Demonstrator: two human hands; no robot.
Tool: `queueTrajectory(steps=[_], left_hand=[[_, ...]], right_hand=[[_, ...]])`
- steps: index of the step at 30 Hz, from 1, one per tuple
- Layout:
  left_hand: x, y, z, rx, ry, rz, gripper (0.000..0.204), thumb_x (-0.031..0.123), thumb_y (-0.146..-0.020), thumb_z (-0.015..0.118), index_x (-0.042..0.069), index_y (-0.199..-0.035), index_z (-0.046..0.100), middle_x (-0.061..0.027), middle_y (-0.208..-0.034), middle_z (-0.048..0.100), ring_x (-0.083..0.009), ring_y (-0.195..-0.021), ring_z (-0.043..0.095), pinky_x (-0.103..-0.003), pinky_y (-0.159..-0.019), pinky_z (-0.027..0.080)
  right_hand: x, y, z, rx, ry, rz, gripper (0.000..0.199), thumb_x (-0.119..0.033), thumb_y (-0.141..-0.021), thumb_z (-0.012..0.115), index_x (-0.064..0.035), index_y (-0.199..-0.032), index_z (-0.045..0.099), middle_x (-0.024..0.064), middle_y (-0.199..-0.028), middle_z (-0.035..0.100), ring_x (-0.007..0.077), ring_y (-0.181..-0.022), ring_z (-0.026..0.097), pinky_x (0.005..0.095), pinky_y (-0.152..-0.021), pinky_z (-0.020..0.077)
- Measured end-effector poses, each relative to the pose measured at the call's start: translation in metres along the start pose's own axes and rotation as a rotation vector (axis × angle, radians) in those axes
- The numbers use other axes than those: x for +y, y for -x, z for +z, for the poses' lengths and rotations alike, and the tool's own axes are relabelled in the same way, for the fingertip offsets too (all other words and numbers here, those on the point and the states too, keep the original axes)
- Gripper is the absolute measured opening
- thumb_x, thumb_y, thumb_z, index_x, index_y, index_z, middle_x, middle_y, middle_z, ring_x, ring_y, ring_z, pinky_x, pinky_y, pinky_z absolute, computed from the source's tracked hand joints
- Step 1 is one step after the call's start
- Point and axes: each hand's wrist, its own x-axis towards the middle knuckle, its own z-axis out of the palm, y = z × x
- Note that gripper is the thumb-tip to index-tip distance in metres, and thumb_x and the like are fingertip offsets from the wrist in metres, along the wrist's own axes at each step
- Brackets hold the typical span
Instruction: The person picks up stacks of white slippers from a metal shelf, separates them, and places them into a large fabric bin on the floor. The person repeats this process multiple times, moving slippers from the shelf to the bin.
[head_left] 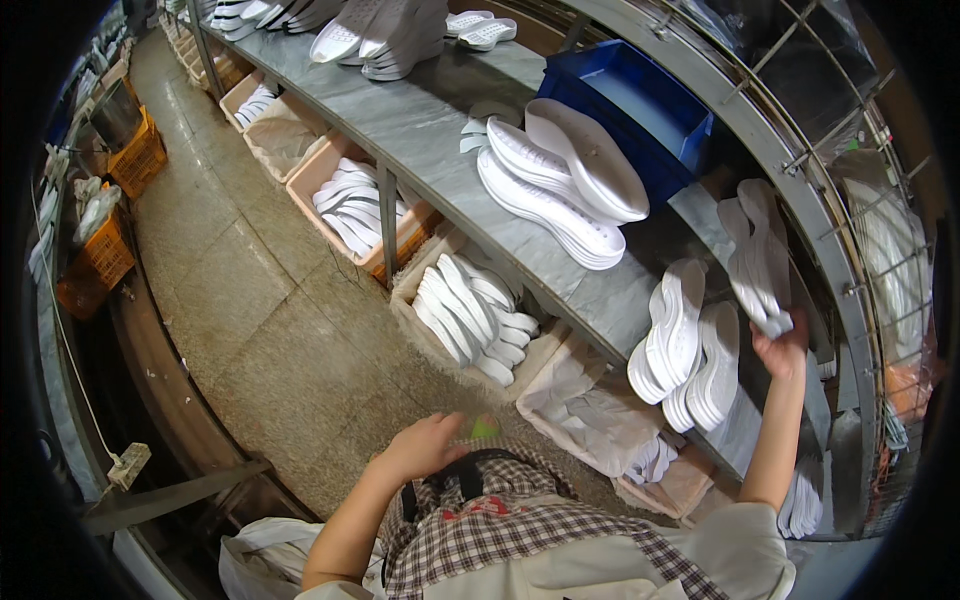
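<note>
My right hand [785, 345] is reached out over the right end of the worktable. Its fingers are closed on the near end of a white shoe sole [755, 250], which lies in shadow and seems to have another sole against it. Left of that hand stand two stacks of white soles, a left stack [668, 335] and a right stack [708, 375]. My left hand [425, 447] hovers before the checked apron [475, 530] at my waist, fingers loosely stretched and slightly blurred, holding nothing I can see. A small green thing [485, 427] shows beside its fingertips.
A blue bin [630, 115] stands at the table's back, behind larger stacked soles [560, 180]. Under the front edge, a lined basket [410, 285] and an orange crate [300, 185] hold white soles. Wire mesh [850, 200] rises at the right. Orange crates [100, 260] line the aisle's left.
</note>
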Motion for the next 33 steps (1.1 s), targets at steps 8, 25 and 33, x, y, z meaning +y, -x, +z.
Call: queueTrajectory(steps=[8, 25, 33], left_hand=[[0.009, 0.037, -0.034, 0.114, 0.754, 0.157, 0.071, 0.030, -0.086, 0.064, 0.007, -0.141, 0.025, -0.0236, -0.138, 0.035, -0.0358, -0.121, 0.044, -0.044, -0.097, 0.041], [-0.033, 0.067, 0.017, 0.423, 2.259, -0.270, 0.051, 0.039, -0.099, 0.030, 0.006, -0.138, 0.034, -0.0140, -0.137, 0.043, -0.0328, -0.124, 0.043, -0.050, -0.103, 0.033], [-0.050, 0.056, 0.038, 0.138, 2.356, -0.041, 0.039, 0.031, -0.094, 0.042, 0.009, -0.124, 0.051, -0.0145, -0.114, 0.060, -0.0399, -0.095, 0.060, -0.052, -0.081, 0.050]], right_hand=[[0.119, 0.185, 0.081, -0.425, 0.210, 0.166, 0.079, -0.024, -0.063, 0.053, 0.0054, -0.135, 0.036, 0.0227, -0.128, 0.049, 0.0339, -0.114, 0.053, 0.0411, -0.098, 0.0442], [0.338, 0.213, 0.237, -0.903, 0.994, -0.392, 0.037, -0.032, -0.092, 0.055, -0.0033, -0.112, 0.063, 0.0099, -0.095, 0.045, 0.0211, -0.096, 0.043, 0.0278, -0.086, 0.0360], [0.345, 0.212, 0.247, -0.905, 1.044, -0.454, 0.037, -0.034, -0.089, 0.058, -0.0028, -0.106, 0.066, 0.0122, -0.095, 0.045, 0.0236, -0.093, 0.045, 0.0297, -0.082, 0.0392]])
